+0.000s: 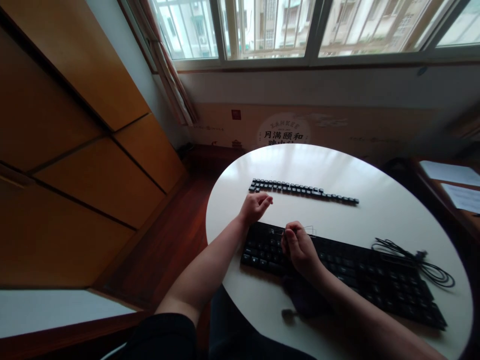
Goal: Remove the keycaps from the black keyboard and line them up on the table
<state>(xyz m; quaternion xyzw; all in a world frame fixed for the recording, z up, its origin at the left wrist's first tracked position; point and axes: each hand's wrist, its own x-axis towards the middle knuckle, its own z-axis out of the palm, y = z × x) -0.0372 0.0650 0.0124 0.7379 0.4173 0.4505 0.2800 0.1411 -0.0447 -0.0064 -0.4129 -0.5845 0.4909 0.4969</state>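
Note:
A black keyboard [352,267] lies at a slant across the round white table, with some keys gone from its upper left part. Above that part, my right hand [299,246] is closed around a wire keycap puller [310,230], whose thin wire loops stick out past the fingers. My left hand [256,206] is held with its fingers pressed together, between the keyboard and the loose keycaps; whatever may be in them is hidden. Black keycaps [296,189] stand in rows just beyond the left hand, two rows at the left and one at the right end.
A coiled black cable [431,267] lies behind the keyboard's right side. Near the table's front edge are a dark soft-looking item [303,295] and a small brownish tuft [288,315]. Papers [459,182] rest on a side table at right. Wooden cabinets [75,150] stand left.

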